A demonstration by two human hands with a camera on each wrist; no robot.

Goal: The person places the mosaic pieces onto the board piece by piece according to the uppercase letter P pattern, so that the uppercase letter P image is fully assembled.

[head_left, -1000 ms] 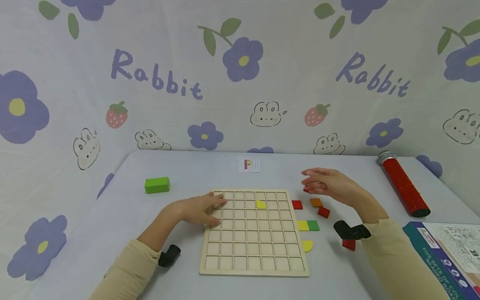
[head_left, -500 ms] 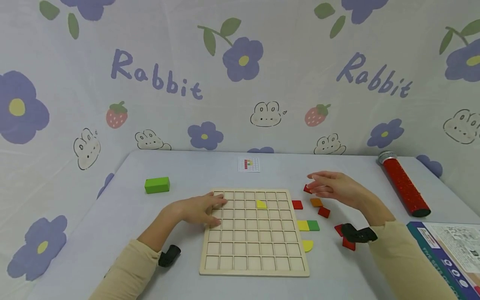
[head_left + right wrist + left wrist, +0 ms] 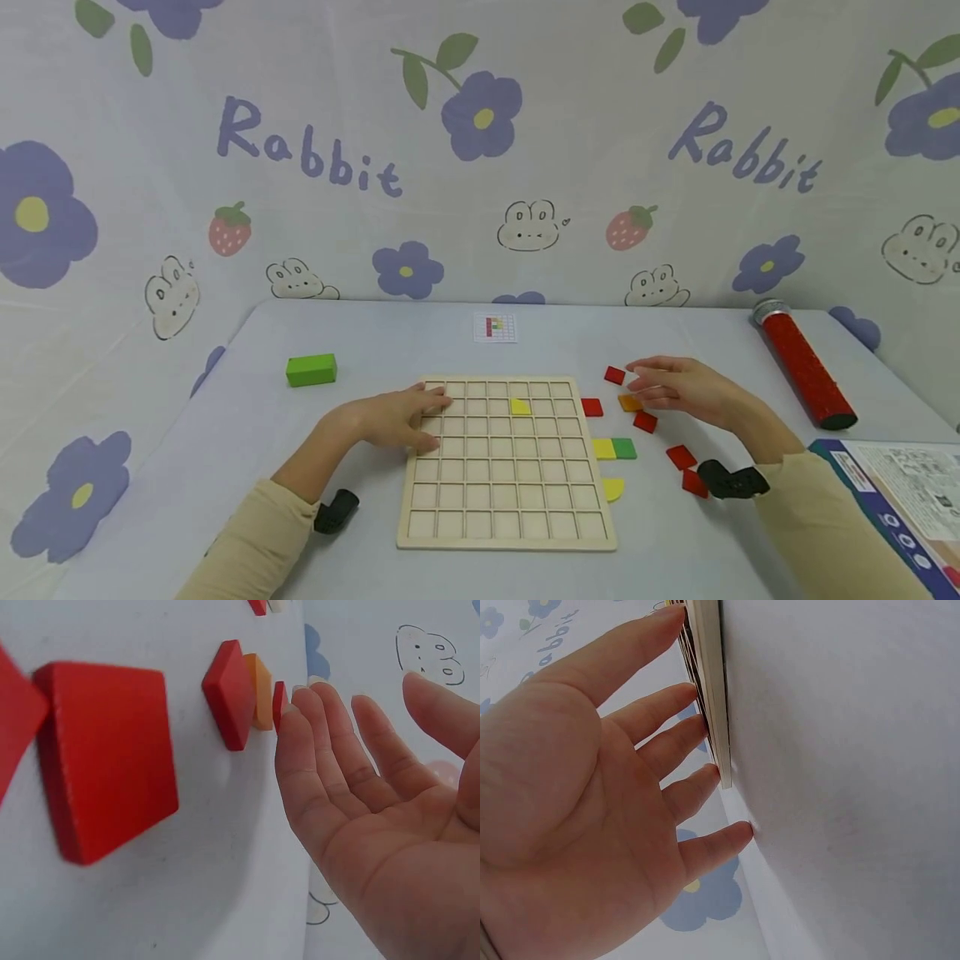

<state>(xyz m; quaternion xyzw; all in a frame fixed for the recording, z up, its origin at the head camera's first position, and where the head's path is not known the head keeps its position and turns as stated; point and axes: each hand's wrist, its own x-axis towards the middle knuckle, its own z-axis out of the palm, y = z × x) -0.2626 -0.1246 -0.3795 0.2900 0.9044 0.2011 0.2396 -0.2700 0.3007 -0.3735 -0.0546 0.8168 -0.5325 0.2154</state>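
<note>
My left hand (image 3: 390,419) rests its fingertips on the left edge of a wooden grid board (image 3: 506,527). In the left wrist view the fingers are spread against the board's side, holding nothing. One yellow piece (image 3: 521,407) sits in a cell near the board's top. My right hand (image 3: 686,388) hovers above an orange tile (image 3: 629,403), partly covering it, with relaxed fingers and nothing held. Close by lie a red tile (image 3: 615,375) and another red tile (image 3: 645,422). In the right wrist view a large red tile (image 3: 112,757) shows in front of the hand.
Right of the board are a red tile (image 3: 592,407), a yellow tile (image 3: 604,449), a green tile (image 3: 624,448) and a yellow rounded piece (image 3: 613,489). A pattern card (image 3: 495,327), green block (image 3: 311,370), red microphone (image 3: 806,367) and box (image 3: 892,500) surround them.
My right hand has moved right and towards me, from over the far red tile to over the orange one, uncovering red tiles. The left hand stays on the board.
</note>
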